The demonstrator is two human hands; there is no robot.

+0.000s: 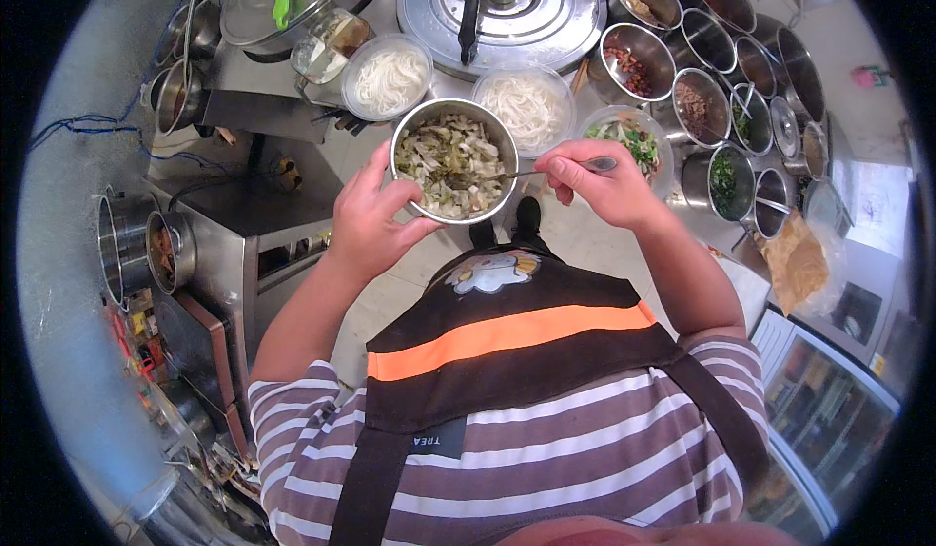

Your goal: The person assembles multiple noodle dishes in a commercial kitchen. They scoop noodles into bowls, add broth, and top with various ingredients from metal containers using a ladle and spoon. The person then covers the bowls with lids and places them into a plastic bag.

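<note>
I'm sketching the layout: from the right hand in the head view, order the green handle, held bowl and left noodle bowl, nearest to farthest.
1. Held bowl, left of the right hand
2. Left noodle bowl, upper left
3. Green handle, farthest upper left

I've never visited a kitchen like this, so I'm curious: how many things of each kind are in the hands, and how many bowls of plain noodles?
Metal pot in left hand: 1
Spoon in right hand: 1
Bowls of plain noodles: 2
Total: 4
</note>
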